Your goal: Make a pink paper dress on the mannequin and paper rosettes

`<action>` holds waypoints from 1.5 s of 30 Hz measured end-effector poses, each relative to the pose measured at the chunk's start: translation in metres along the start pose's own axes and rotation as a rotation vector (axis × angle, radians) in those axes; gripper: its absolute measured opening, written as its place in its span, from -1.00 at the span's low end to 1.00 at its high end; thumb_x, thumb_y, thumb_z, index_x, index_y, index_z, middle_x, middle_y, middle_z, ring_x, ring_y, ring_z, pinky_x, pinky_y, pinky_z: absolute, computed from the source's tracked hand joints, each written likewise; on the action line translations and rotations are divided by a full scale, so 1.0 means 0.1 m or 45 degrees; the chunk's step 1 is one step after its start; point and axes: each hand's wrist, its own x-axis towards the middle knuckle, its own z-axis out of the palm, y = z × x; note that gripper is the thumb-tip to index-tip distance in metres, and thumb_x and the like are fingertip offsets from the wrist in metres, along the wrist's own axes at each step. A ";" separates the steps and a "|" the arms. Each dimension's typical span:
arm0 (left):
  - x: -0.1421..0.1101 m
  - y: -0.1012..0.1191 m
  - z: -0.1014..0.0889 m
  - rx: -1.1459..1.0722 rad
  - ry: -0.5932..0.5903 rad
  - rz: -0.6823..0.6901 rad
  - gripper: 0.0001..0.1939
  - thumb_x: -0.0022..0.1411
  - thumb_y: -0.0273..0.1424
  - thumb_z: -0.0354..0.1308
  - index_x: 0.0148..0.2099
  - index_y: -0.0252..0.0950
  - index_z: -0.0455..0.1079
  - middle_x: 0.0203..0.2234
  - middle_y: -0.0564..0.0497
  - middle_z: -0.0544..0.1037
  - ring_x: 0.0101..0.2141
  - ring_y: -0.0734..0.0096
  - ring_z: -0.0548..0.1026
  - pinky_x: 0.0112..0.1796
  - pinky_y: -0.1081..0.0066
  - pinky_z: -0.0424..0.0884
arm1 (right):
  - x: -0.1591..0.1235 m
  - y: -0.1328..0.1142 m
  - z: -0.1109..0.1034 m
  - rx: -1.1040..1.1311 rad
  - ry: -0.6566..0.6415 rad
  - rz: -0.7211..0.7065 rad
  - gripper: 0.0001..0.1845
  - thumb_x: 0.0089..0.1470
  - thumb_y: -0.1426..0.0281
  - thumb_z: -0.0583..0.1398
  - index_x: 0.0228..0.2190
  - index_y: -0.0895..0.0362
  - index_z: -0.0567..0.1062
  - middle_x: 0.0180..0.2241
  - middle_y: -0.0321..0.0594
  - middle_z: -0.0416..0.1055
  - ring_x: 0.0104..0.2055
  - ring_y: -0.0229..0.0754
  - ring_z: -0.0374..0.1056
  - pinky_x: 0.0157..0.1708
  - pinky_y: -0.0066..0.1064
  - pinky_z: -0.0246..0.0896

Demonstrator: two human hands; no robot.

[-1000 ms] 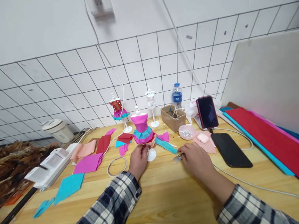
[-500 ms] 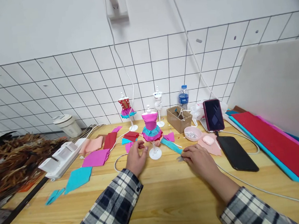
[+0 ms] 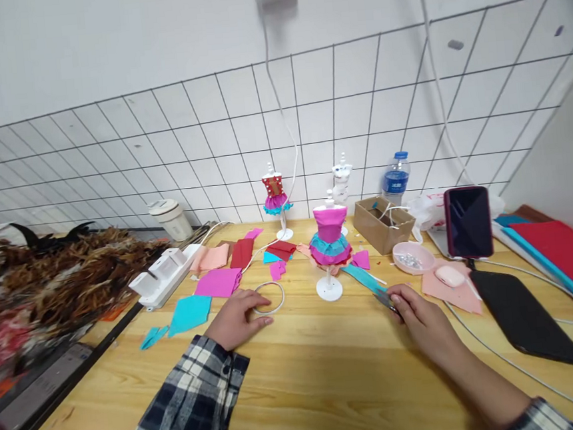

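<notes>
My right hand (image 3: 418, 317) is closed on a pair of small scissors (image 3: 386, 299), their metal blades pointing left over the end of a turquoise paper strip (image 3: 365, 278). Most of the handle is hidden by the fingers. My left hand (image 3: 238, 319) rests low over the table, thumb and fingers apart, at a loop of white cable (image 3: 282, 295); whether it touches the cable I cannot tell. Between the hands, a little farther back, stands a small white mannequin in a magenta top and a ruffled turquoise and magenta skirt (image 3: 329, 238).
Behind are a second dressed mannequin (image 3: 275, 196), a bare one (image 3: 342, 180), a cardboard box (image 3: 382, 226) and a water bottle (image 3: 396, 178). Paper pieces (image 3: 219, 282) and a power strip (image 3: 164, 276) lie left. A bead dish (image 3: 413, 257) and phone (image 3: 468, 222) are right.
The view has swung left. My right hand has lifted the scissors off the table at the strip's end. My left hand has moved left, away from the mannequin, to the cable loop.
</notes>
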 end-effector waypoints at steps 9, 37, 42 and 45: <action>0.35 -0.01 0.08 0.223 0.321 -0.111 -0.69 0.36 -0.27 -0.03 -0.17 -0.28 0.52 -0.29 -0.10 0.60 -0.23 0.21 0.46 -0.16 0.21 0.35 | -0.14 -0.40 0.34 -0.252 -0.424 -0.177 -0.79 0.14 0.20 0.06 -0.40 0.02 0.41 -0.49 -0.34 0.48 -0.43 -0.16 0.37 -0.43 -0.42 0.04; 0.64 -0.05 0.13 0.256 0.208 0.083 -0.63 0.30 -0.17 -0.01 -0.15 -0.25 0.55 -0.21 -0.11 0.63 -0.16 0.11 0.50 -0.08 0.15 0.36 | 0.32 -0.23 0.14 -0.757 0.066 0.034 -0.64 0.16 0.21 0.09 -0.03 -0.12 0.50 -0.29 -0.20 0.59 -0.29 -0.08 0.47 -0.37 -0.38 0.17; 0.63 0.03 0.15 0.290 0.214 0.110 -0.66 0.31 -0.20 0.00 -0.18 -0.25 0.56 -0.24 -0.10 0.63 -0.19 0.13 0.50 -0.10 0.14 0.36 | 0.41 -0.27 0.15 -0.700 0.102 -0.096 -0.59 0.11 0.38 0.11 -0.01 -0.08 0.49 -0.20 -0.21 0.57 -0.17 -0.08 0.45 -0.27 -0.36 0.20; 0.58 0.16 0.14 0.313 0.245 0.157 -0.68 0.31 -0.24 0.01 -0.19 -0.26 0.55 -0.27 -0.10 0.63 -0.21 0.15 0.49 -0.13 0.16 0.37 | 0.61 -0.35 0.19 -0.631 0.100 -0.236 -0.54 0.08 0.47 0.11 0.01 -0.04 0.48 -0.12 -0.20 0.53 -0.06 -0.12 0.39 -0.15 -0.39 0.18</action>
